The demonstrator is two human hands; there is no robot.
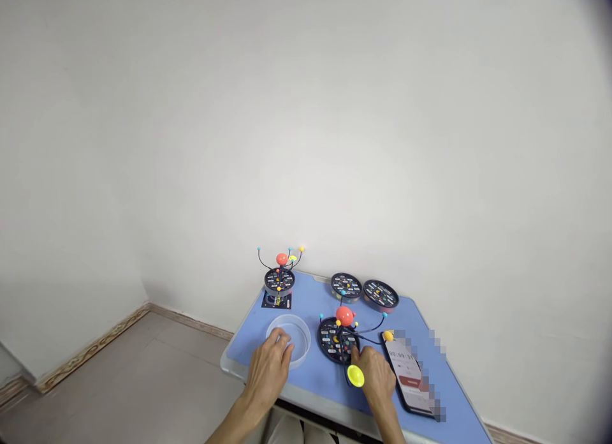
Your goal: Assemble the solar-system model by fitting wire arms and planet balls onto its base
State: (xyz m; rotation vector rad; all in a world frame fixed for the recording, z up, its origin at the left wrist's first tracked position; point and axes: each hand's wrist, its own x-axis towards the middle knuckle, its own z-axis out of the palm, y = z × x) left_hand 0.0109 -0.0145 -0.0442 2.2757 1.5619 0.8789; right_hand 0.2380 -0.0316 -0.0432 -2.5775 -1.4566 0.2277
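Observation:
A black round base (337,340) with a red-orange ball (345,315) on top and thin wire arms carrying small coloured balls stands in the middle of the blue table (315,374). My right hand (377,375) rests at the base's near edge, fingers closed on a yellow ball (355,375) on a wire arm. My left hand (268,366) lies with fingers spread on the rim of a clear shallow dish (289,340) to the left of the base.
A finished model (280,270) on a black base stands at the table's far left on a dark card. Two more black round bases (346,285) (381,293) lie at the far edge. A phone (408,374) lies right of my hand. White wall behind, floor to the left.

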